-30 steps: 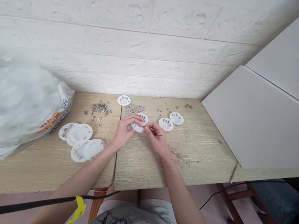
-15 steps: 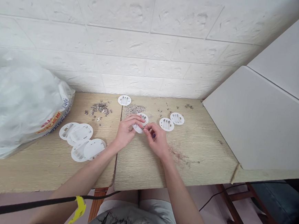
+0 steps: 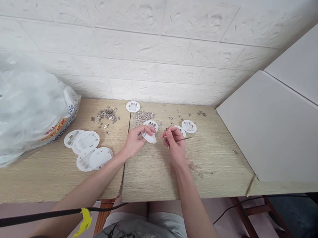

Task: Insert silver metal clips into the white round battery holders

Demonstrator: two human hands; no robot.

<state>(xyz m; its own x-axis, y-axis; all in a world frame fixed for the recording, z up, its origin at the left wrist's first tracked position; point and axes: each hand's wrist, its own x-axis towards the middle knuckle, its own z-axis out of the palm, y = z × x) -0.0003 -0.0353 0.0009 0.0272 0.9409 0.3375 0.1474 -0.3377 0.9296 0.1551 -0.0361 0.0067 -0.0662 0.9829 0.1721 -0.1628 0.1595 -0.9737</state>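
Observation:
My left hand [image 3: 135,141] pinches a round white battery case [image 3: 149,138] by its edge, tilted above the table. Just behind it lies another round white case [image 3: 151,124] with slots facing up. My right hand [image 3: 176,142] is closed around a thin screwdriver [image 3: 185,139]; its metal shaft points right and a bit of purple handle shows in the palm. A tiny dark metal piece seems to be at the right fingertips, too small to make out. The right hand partly covers a slotted case [image 3: 180,130].
Loose metal contacts lie in one pile [image 3: 108,115] left of the table seam and another pile [image 3: 144,117] right of it. Several white cases [image 3: 86,159] overlap at the left. A stuffed plastic bag [image 3: 26,119] stands far left; a white panel [image 3: 279,132] leans at right.
My right hand has moved right, away from the case, and the screwdriver shaft now shows. The case in my left hand has tilted, turning its smooth face toward me.

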